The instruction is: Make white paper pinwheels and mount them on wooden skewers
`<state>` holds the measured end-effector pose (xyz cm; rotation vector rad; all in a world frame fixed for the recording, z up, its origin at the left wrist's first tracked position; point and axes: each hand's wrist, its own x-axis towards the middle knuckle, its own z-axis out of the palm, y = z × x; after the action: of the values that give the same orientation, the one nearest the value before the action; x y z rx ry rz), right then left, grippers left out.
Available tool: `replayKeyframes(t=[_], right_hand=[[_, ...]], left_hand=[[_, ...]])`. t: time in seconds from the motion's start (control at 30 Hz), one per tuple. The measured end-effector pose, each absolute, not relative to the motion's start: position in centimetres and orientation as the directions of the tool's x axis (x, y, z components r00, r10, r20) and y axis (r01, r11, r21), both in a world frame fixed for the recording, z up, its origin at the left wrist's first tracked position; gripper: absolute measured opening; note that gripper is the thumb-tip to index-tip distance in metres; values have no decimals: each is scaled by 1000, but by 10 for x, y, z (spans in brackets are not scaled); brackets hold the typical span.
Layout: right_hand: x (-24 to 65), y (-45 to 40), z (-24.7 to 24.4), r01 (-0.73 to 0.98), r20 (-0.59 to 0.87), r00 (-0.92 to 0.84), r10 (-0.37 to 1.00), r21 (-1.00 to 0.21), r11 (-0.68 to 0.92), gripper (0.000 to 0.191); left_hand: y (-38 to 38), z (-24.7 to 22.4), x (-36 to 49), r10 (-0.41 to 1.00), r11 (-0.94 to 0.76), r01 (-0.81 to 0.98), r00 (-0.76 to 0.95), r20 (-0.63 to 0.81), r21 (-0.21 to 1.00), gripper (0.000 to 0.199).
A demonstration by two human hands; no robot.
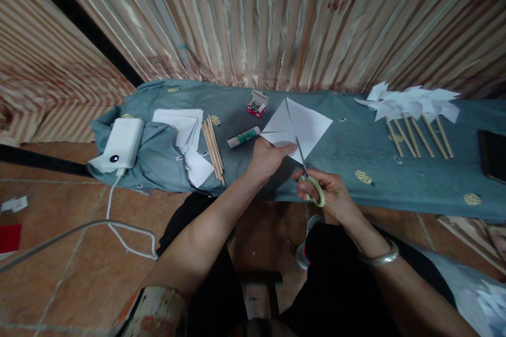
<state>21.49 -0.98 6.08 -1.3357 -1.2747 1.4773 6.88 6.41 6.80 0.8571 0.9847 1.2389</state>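
Observation:
A square sheet of white paper (310, 124) is turned cornerwise in front of me, with slits running in from its top and left corners. My left hand (269, 157) pinches its lower left side, thumb on top. In my right hand (326, 188) are scissors (315, 189) with pale green handles, fingers through the loops. Their blades meet the paper's lower corner, close to my left thumb; whether they are parted I cannot make out. A glue stick (244, 137) lies left of the paper, and a small red box (256, 105) of pins or tacks stands open behind it.
Several wooden sticks (213, 150) and white paper pieces (184, 126) lie to the left, beside a white power bank (124, 142) with a cable. Several paper pinwheels (415, 102) on sticks lie right; a dark phone (492, 155) is at the far right. A curtain (253, 21) hangs behind the cloth-covered table (375, 189).

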Motion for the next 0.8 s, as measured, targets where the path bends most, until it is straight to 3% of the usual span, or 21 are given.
replayKeyframes(t=[0.8], right_hand=[[214, -9, 58, 40, -240, -121, 963, -971, -237, 47]], left_hand=[[62, 66, 69, 988, 151, -346, 84, -130, 926, 19]])
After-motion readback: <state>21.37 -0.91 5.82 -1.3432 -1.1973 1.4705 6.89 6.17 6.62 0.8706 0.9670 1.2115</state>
